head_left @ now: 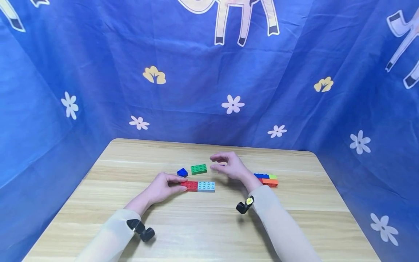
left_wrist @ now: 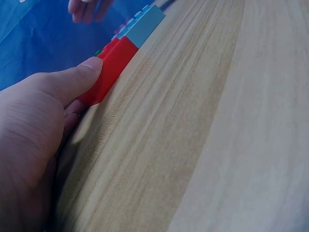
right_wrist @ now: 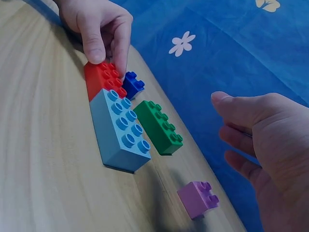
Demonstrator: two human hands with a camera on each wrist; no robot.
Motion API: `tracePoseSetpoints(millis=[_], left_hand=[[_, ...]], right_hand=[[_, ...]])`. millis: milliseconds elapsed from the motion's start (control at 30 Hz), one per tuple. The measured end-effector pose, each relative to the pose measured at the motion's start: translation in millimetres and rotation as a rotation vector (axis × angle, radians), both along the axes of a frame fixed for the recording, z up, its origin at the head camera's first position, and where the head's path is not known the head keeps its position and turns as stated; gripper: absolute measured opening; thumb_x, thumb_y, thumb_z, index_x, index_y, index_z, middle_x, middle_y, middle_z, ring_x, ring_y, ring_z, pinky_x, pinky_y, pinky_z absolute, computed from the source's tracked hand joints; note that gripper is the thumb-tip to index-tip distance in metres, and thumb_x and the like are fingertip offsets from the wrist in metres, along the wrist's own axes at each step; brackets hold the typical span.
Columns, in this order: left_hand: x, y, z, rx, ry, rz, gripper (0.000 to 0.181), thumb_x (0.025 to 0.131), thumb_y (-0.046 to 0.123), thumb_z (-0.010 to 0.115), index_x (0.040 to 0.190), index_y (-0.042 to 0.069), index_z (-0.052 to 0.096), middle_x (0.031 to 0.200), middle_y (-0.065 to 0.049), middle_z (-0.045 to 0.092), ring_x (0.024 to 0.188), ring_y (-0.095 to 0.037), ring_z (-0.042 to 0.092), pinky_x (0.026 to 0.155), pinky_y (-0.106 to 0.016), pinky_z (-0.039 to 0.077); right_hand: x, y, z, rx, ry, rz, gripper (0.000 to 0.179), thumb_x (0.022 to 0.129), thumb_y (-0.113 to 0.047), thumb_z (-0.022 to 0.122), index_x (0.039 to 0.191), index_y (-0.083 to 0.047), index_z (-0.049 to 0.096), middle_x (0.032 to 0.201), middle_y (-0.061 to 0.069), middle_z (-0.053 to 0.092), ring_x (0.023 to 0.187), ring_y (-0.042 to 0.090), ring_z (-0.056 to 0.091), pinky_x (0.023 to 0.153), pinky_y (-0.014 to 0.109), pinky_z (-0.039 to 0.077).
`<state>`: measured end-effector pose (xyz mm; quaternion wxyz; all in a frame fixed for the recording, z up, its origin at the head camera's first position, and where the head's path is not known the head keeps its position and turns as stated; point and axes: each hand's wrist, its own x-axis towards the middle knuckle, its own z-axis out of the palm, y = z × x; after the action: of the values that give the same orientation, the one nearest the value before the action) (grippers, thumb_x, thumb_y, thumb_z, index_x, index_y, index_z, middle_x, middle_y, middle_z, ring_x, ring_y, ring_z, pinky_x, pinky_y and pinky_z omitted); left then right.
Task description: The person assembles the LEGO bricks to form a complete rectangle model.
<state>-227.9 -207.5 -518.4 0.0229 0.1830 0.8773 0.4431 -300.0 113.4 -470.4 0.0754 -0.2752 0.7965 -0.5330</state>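
My left hand (head_left: 162, 188) pinches the left end of a red toy brick (head_left: 192, 186), thumb on the near side and fingers on the far side. End to end with the red one lies a light blue brick (head_left: 206, 186), studs up. My right hand (head_left: 229, 165) hovers over the table with thumb and fingers apart and nothing between them. Below it is a small pink brick (right_wrist: 197, 199), largely hidden by the hand in the head view. Behind the red and light blue pair lie a green brick (head_left: 199, 169) and a small dark blue brick (head_left: 182, 172).
Right of my right forearm is a cluster of joined bricks, with a blue brick (head_left: 262, 175), a lime one (head_left: 273, 177) and an orange one (head_left: 270, 182). A blue patterned curtain (head_left: 196, 91) rises around the wooden table (head_left: 203, 225).
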Motion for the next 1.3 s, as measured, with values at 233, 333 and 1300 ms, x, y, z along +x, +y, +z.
tracePoseSetpoints(millis=[233, 333, 1300], left_hand=[[0.7, 0.2, 0.8, 0.0, 0.002, -0.002, 0.035, 0.088, 0.031, 0.089, 0.119, 0.016, 0.082, 0.116, 0.0, 0.078, 0.117, -0.027, 0.069, 0.103, -0.05, 0.051], [0.6, 0.5, 1.7, 0.003, -0.004, -0.001, 0.035, 0.088, 0.032, 0.089, 0.119, 0.017, 0.082, 0.117, 0.0, 0.078, 0.117, -0.026, 0.069, 0.103, -0.05, 0.051], [1.0, 1.2, -0.9, 0.011, 0.01, -0.003, 0.034, 0.088, 0.034, 0.089, 0.118, 0.018, 0.083, 0.117, 0.002, 0.078, 0.115, -0.023, 0.07, 0.1, -0.043, 0.054]], right_hand=[[-9.0, -10.9, -7.3, 0.059, 0.029, 0.005, 0.04, 0.095, -0.014, 0.082, 0.133, -0.003, 0.073, 0.13, 0.014, 0.072, 0.122, 0.028, 0.066, 0.088, 0.035, 0.06], [-12.9, -15.6, -10.5, 0.077, 0.052, 0.018, 0.042, 0.095, -0.014, 0.083, 0.133, 0.0, 0.072, 0.129, 0.012, 0.073, 0.121, 0.026, 0.067, 0.098, 0.036, 0.056], [-38.5, -31.3, -23.3, 0.221, 0.07, 0.125, 0.046, 0.085, -0.012, 0.091, 0.125, 0.003, 0.074, 0.119, 0.01, 0.076, 0.107, 0.02, 0.071, 0.098, 0.032, 0.055]])
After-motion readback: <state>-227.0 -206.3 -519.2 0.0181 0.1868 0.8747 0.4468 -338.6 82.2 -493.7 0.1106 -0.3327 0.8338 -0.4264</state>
